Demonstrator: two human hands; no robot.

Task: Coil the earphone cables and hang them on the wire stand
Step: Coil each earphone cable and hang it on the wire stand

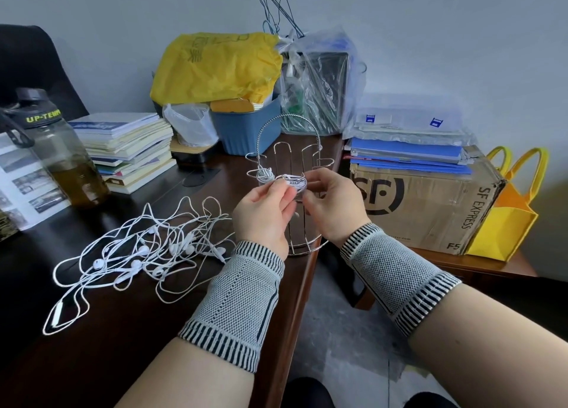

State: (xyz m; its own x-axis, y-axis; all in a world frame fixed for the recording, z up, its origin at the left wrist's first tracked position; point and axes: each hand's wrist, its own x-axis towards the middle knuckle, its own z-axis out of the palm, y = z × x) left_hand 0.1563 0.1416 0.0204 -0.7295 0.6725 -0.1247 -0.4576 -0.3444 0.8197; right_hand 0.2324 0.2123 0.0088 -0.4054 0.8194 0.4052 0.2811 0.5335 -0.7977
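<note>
At frame centre, a coiled earphone (pixel 292 182) is pinched by the left hand (pixel 264 214) and right hand (pixel 333 206) against the stand (pixel 289 149); loose earphones (pixel 147 254) lie lower left.

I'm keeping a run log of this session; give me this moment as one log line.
step: coiling | left hand and right hand: pinch coiled earphone | wire stand: one coil hung | tangled earphones: on desk

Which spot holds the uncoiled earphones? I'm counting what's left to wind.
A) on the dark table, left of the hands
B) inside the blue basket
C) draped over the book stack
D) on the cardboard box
A: the tangled white earphones lie loose on the dark table, left of the left hand.
</note>
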